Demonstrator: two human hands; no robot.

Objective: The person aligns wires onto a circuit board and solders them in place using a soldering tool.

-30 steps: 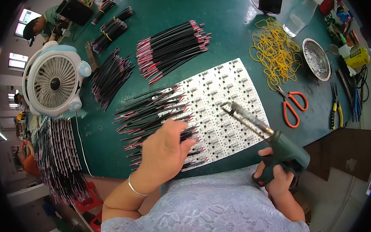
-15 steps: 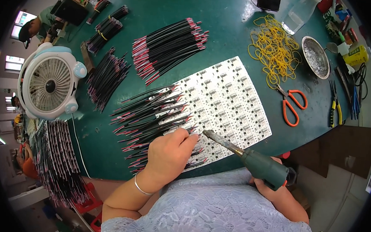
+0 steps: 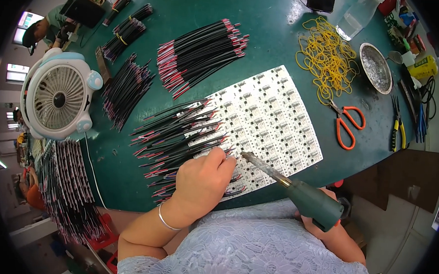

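Note:
A white sheet of small circuit boards [image 3: 273, 112] lies at the middle of the table. Along its left side runs a row of black wires [image 3: 177, 135] with red and pale ends, several reaching onto the boards. My left hand [image 3: 205, 178] is closed in a pinch over the wires' board ends, on a wire mostly hidden under the fingers. In my right hand [image 3: 315, 222], partly behind the handle, is a soldering iron [image 3: 313, 204] with a green body and a metal shaft. Its tip is over the boards, just right of my left fingertips.
Loose black wires [image 3: 201, 51] lie beyond the sheet, near yellow rubber bands [image 3: 328, 58]. Orange-handled scissors [image 3: 346, 126], a metal bowl [image 3: 376, 68], yellow pliers [image 3: 397, 129] and a clear bottle [image 3: 357, 17] are at right. A white fan [image 3: 57, 99] stands left; a person [image 3: 46, 31] sits beyond.
My left hand has shifted very slightly up and right along the wires. The soldering iron's tip stays close by it, with the handle a touch lower.

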